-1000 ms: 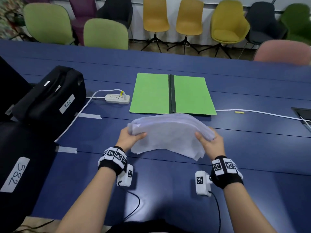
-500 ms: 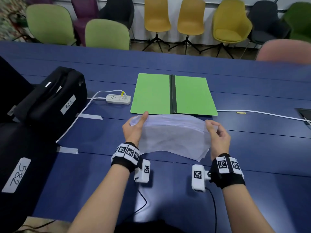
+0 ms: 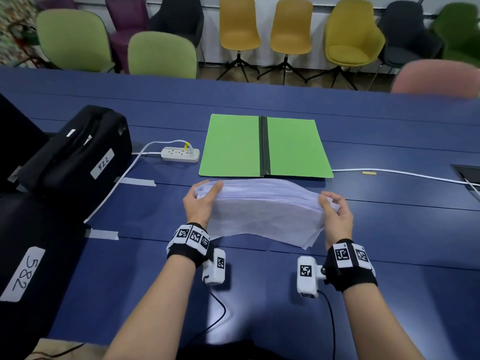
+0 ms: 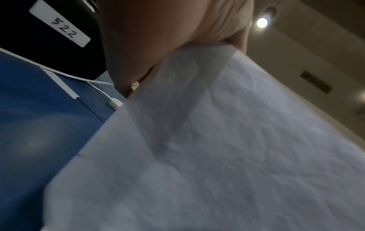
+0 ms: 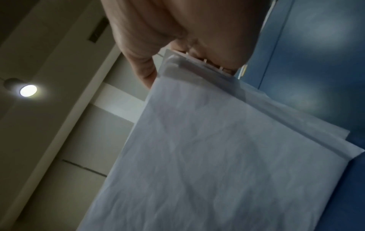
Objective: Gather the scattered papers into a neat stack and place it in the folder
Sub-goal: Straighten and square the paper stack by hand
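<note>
A stack of white papers (image 3: 262,206) is held just above the blue table (image 3: 389,229), bowed upward in the middle, its near edges uneven. My left hand (image 3: 201,203) grips its left end, thumb on top. My right hand (image 3: 335,213) grips its right end. An open green folder (image 3: 233,146) with a black spine lies flat just beyond the stack. In the left wrist view the papers (image 4: 217,148) fill the frame under my palm (image 4: 158,31). The right wrist view shows the sheet edges (image 5: 207,148) fanned below my right hand (image 5: 177,39).
A white power strip (image 3: 180,154) and its cable lie left of the folder. Black cases labelled 522 (image 3: 75,157) and 582 (image 3: 26,276) stand at the left. A white cable (image 3: 402,174) runs right toward a table hatch (image 3: 467,172). Chairs (image 3: 239,27) line the far side.
Both hands shifted their hold on the stack's ends and carried it a little forward, closer to the folder's near edge. The left thumb now lies over the top.
</note>
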Demonstrator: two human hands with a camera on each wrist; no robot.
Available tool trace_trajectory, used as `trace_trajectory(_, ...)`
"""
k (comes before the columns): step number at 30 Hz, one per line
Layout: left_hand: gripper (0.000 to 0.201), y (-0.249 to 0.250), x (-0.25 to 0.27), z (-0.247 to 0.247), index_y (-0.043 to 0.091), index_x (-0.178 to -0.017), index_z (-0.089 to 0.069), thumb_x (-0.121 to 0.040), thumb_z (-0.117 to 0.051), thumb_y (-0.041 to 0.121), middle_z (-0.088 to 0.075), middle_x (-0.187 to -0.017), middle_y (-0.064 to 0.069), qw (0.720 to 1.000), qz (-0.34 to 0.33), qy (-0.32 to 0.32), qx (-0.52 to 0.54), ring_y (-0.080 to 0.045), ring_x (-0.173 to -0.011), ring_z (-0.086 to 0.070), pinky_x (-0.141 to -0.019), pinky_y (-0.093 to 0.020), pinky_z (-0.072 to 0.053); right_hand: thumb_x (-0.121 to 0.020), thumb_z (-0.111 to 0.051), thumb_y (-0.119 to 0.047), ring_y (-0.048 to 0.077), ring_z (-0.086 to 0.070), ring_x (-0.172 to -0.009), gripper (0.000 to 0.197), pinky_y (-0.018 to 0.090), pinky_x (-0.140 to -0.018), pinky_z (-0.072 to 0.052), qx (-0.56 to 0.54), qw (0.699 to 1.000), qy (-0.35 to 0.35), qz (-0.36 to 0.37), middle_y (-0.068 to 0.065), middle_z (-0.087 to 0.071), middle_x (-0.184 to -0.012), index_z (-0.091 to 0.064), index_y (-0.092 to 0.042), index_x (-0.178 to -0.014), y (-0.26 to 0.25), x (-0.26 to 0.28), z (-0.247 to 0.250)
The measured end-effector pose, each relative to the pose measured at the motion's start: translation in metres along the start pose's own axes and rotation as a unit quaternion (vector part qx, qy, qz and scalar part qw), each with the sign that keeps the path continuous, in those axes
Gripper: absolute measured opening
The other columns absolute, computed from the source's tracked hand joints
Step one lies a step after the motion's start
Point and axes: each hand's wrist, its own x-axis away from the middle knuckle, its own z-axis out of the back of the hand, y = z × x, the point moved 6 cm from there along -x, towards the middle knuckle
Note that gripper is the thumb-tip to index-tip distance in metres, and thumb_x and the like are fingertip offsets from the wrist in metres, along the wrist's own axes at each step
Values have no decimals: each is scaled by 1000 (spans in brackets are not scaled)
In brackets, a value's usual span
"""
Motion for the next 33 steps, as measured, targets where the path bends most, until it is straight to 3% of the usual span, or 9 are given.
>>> trace_trajectory(7,75,-6,-3,0,8,-111,-67,-50,-79,51,-68,-114,-7,998,22,-58,6,-25,-106,-63,-98,-36,-45,-83,-66,-29,9,-65,-74,7,27,-68,-48,-62,994,-80,-32,-2,-67,-92,-64,-28,-90,2,3,-8)
trace_trajectory(9,56,-5,-3,-1,9,-98,-69,-55,-80,44,-70,-102,-4,997,32,-69,2,-24,-94,-64,-89,-33,-47,-71,-72,-49,10,-65,-91,42,26,-77,-48,-25,991,-133,-15,-3,-64,-111,-60,-32,-107,5,8,-11)
trace_trajectory(12,31,0,-3,-3,12,-93,-68,-69,-77,30,-67,-88,0,995,40,-90,-3,-20,-85,-60,-81,-29,-45,-63,-70,-50,3,-56,-112,74,19,-90,-42,36,982,-185,16,-14,-52,-128,-43,-37,-130,8,14,-9)
trace_trajectory(16,63,6,-4,-6,7,-109,-65,-60,-77,44,-67,-111,-7,995,3,-96,-40,-23,-102,-61,-97,-36,-44,-56,-83,-35,7,-54,-117,89,27,-96,-43,90,978,-188,15,-9,-53,-131,-39,-36,-134,19,8,1)
trace_trajectory(22,23,15,-5,-6,15,-87,-64,-65,-65,19,-64,-84,-3,989,-46,-130,-62,-13,-74,-58,-74,-25,-46,-45,-89,-10,4,-68,-82,73,12,-68,-52,41,983,-174,-38,-9,-72,-93,-61,-15,-112,31,-4,10)
trace_trajectory(24,26,12,-3,-9,7,-84,-61,-61,-64,20,-59,-79,-4,984,-46,-158,-71,-11,-68,-54,-70,-24,-44,-60,-83,0,3,-67,-81,59,11,-67,-52,67,978,-188,-53,-7,-70,-95,-62,-15,-112,37,-3,5)
trace_trajectory(28,55,9,5,-15,8,-110,-63,-64,-72,37,-68,-108,-3,980,-34,-188,-53,-19,-97,-63,-93,-36,-46,-77,-71,2,21,-62,-86,22,27,-73,-50,64,991,-112,-48,-2,-67,-85,-66,-15,-90,43,-2,4)
trace_trajectory(30,56,13,5,-18,9,-112,-63,-63,-75,35,-70,-108,-2,980,-50,-182,-69,-14,-95,-65,-88,-27,-49,-77,-71,1,21,-61,-81,21,25,-67,-53,39,994,-90,-44,-2,-68,-79,-65,-19,-82,41,-1,0)
trace_trajectory(33,62,28,0,-17,13,-108,-61,-56,-75,44,-65,-114,-7,986,-63,-132,-76,-22,-102,-61,-94,-34,-47,-65,-79,-16,9,-66,-70,25,24,-66,-55,-19,994,-101,-29,-9,-73,-71,-66,-17,-85,25,-1,-10)
